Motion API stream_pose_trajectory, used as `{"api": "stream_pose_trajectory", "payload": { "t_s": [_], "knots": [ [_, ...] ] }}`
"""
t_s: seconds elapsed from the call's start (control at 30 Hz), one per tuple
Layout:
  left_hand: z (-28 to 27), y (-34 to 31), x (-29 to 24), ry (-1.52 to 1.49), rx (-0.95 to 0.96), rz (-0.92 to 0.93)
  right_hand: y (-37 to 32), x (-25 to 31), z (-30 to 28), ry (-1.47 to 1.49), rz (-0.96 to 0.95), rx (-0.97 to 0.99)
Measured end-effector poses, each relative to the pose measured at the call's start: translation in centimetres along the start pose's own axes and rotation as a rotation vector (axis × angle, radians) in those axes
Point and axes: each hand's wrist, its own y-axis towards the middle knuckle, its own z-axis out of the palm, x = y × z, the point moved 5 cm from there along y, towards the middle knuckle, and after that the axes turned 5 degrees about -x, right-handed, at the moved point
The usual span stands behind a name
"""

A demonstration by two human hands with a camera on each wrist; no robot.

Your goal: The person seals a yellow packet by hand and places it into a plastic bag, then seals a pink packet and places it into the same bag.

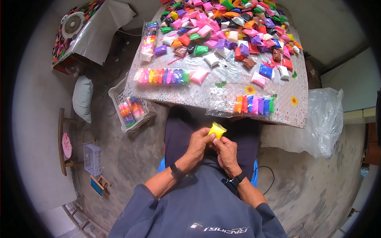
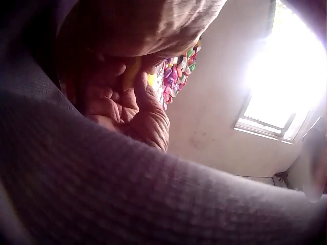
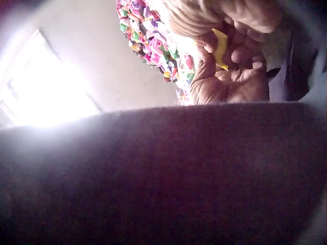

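A small yellow packet (image 1: 216, 130) in clear film is held over the person's lap, just off the table's front edge. The left hand (image 1: 197, 144) pinches its left side between thumb and fingers. At its lower right, the right hand (image 1: 227, 154) grips it with the thumb against the film. Both hands meet around the packet, and in the right wrist view only a strip of the yellow packet (image 3: 220, 49) shows between the fingers. On the table ahead, a row of orange, red, blue, purple and green packets (image 1: 255, 105) lies on a clear plastic bag (image 1: 216, 99).
A heap of loose coloured packets (image 1: 238, 27) covers the back of the table (image 1: 174, 93). Bagged packet rows (image 1: 163, 76) lie at its left. A white basket (image 1: 139, 126) with bagged packets stands on the floor to the left, and large plastic sheeting (image 1: 321, 123) hangs at the right.
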Motion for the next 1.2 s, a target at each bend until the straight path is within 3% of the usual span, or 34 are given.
{"api": "stream_pose_trajectory", "payload": {
  "t_s": [0.47, 0.67, 0.87, 1.2],
  "knots": [
    [0.3, 0.3, -0.8, 0.002, -0.060, -0.001, -0.1, -0.1, 0.6, -0.036, 0.001, 0.003],
    [0.4, 0.2, -1.5, 0.033, 0.038, -0.074, -0.1, 0.1, 0.1, -0.031, -0.037, 0.017],
    [1.1, -0.6, -2.2, 0.162, 0.153, -0.089, 0.0, 0.4, -0.3, -0.224, -0.072, 0.042],
    [0.6, -0.1, -0.4, 0.040, -0.002, -0.089, 0.0, -0.1, 0.2, -0.215, -0.071, 0.027]
  ]
}}
